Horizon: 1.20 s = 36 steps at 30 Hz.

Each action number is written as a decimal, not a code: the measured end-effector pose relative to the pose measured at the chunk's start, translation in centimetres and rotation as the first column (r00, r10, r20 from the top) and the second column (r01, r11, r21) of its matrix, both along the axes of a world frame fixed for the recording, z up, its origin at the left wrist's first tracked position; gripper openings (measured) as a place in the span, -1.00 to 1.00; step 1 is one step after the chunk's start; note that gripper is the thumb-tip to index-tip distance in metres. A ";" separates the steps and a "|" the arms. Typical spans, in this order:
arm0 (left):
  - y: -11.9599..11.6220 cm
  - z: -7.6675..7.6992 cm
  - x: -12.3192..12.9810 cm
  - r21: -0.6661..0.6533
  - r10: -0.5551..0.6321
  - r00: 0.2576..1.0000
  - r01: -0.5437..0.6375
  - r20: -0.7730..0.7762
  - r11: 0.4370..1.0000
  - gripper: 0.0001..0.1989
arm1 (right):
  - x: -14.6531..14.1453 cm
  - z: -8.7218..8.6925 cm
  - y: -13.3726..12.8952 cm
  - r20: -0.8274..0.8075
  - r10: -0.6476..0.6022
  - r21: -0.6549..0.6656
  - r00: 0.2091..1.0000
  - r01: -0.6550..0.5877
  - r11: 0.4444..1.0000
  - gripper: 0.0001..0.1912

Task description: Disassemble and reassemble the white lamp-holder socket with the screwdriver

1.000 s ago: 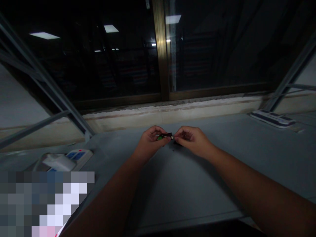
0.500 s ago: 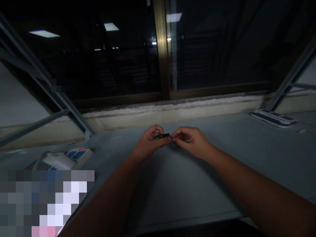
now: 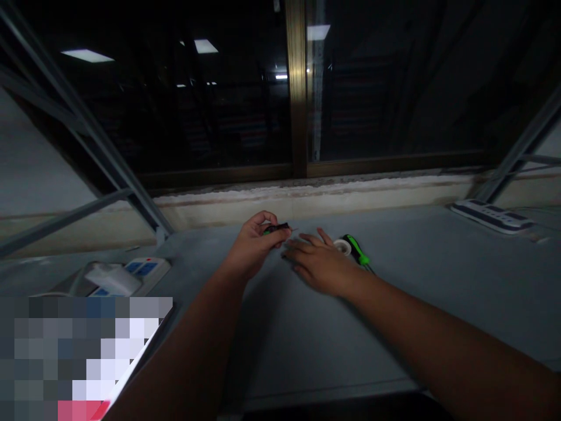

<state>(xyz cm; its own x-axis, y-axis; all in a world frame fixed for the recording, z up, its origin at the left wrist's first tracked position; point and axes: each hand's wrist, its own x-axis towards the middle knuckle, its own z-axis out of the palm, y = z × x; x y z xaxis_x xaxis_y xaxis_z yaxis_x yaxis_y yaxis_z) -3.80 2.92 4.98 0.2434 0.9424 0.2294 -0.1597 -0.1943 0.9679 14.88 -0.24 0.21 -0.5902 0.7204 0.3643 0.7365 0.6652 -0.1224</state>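
Between the thumb and fingers of my left hand [image 3: 254, 240] is a small black and green piece [image 3: 283, 227], with a thin reddish wire or pin sticking out to the right. Most of this piece is hidden by the fingers, so its kind cannot be told. My right hand [image 3: 319, 263] is palm down, low over the table, fingers spread and nothing in its grasp. Just beyond its knuckles lie a small white ring [image 3: 342, 248], like a roll of tape, and a screwdriver [image 3: 357, 250] with a black and green handle.
A white power strip [image 3: 151, 270] with a plugged-in white adapter [image 3: 114, 279] lies at the left. Another power strip [image 3: 491, 216] sits at the back right. Metal frame legs [image 3: 135, 202] rise at both sides, and a dark window [image 3: 210, 128] stands behind the grey table [image 3: 280, 351].
My right hand has left the tip of the small piece, opened and dropped toward the table. The white ring and screwdriver now show beside it. My left hand keeps its hold.
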 end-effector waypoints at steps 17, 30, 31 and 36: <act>-0.5 0.1 0.3 0.002 -0.109 0.993 0.109 0.052 0.994 -0.62 | -1.3 0.2 -0.2 0.041 0.277 -0.022 0.960 -0.276 0.961 -0.70; -0.2 -0.9 0.7 -0.020 -0.095 0.995 0.094 -0.008 0.995 -0.64 | 4.1 4.0 -2.2 -0.889 -0.109 -0.283 0.444 -0.348 0.894 -0.78; -0.2 -1.0 0.8 -0.024 -0.098 0.995 0.097 -0.015 0.995 -0.64 | 4.2 3.9 -1.9 -0.905 -0.143 -0.290 0.400 -0.334 0.897 -0.77; -0.7 -1.4 1.4 -0.029 -0.156 0.982 0.154 -0.103 0.988 -0.68 | 4.2 3.3 -0.8 -0.885 -0.082 -0.215 0.457 -0.246 0.945 -0.82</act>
<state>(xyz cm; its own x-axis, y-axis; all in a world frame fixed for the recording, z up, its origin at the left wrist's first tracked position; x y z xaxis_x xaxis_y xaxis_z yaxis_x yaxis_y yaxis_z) -2.45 2.24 3.59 0.4089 0.8955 0.1757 -0.0838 -0.1548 0.9844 19.13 -1.01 3.50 -0.1354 0.8446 0.5179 0.0689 0.5295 -0.8455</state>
